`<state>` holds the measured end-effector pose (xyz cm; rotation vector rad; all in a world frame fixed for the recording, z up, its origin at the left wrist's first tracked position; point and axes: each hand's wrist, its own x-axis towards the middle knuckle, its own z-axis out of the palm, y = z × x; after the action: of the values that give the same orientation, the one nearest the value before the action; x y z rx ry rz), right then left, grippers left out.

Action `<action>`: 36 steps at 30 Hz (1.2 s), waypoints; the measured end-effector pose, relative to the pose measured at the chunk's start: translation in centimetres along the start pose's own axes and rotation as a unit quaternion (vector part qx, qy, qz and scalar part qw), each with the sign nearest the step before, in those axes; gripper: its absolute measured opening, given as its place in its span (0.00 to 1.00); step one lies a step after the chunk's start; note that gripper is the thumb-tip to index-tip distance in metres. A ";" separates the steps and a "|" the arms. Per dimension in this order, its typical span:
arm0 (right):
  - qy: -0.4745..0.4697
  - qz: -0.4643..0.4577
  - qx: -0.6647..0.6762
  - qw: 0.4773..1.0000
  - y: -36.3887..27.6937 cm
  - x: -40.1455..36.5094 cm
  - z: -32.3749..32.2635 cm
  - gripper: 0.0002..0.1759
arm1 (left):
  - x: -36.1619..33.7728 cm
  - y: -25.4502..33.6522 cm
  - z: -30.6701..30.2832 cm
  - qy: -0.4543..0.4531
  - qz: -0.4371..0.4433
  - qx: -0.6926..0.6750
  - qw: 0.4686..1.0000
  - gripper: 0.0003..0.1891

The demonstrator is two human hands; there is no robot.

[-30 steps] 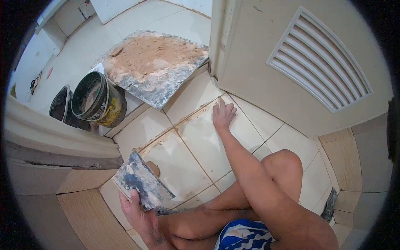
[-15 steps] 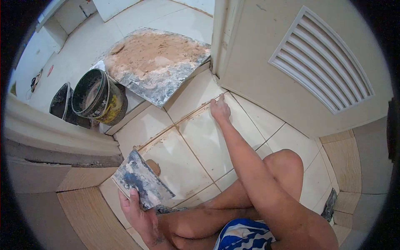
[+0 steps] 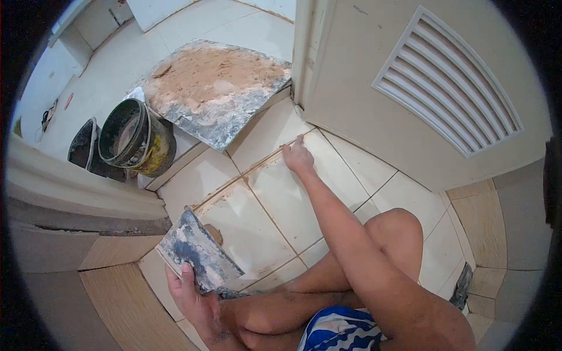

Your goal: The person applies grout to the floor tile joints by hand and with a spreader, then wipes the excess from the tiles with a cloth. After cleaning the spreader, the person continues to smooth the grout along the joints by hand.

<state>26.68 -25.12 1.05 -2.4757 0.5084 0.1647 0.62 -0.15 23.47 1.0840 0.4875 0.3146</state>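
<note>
My left hand (image 3: 190, 295) grips a flat, curved-looking plate (image 3: 196, 248) by its near edge, thumb on top. Grey and white residue coats the plate. A round tan patch (image 3: 213, 234) shows just behind it, partly hidden. My right hand (image 3: 299, 158) reaches forward to the floor, with fingers apart at the brown-filled joint (image 3: 266, 162) between the tiles, close to the door. No tool shows in that hand; its fingertips are too small to make out fully. Tan smears lie along the joint near the fingers.
Ahead, a grey sheet (image 3: 219, 137) carries a spread of tan powder (image 3: 216, 73). A yellow-stained bucket (image 3: 158, 152) and a second dark bucket (image 3: 82, 146) stand left of it. The louvred door (image 3: 351, 88) is at right. My bent knee (image 3: 398, 225) lies under my right arm.
My right hand has slid a little left along the joint, away from the door. My left hand still holds the plate in nearly the same place. The view has shifted slightly.
</note>
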 end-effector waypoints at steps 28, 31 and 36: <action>-0.133 -0.084 -0.093 0.983 -2.9 -5.0 0.8 0.49 | 0.0 0.3 0.2 -0.021 0.004 0.000 1.000 0.22; -0.069 -0.123 -0.032 0.990 -1.2 -4.2 2.5 0.42 | -0.2 0.3 0.2 -0.016 0.006 -0.010 1.000 0.22; 0.064 -0.072 0.068 0.993 0.9 -0.9 0.1 0.36 | -0.1 0.3 -0.1 -0.014 0.014 -0.009 1.000 0.23</action>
<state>25.49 -25.47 0.72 -2.3873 0.3783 -0.0837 0.46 0.02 23.67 1.0766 0.4435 0.3279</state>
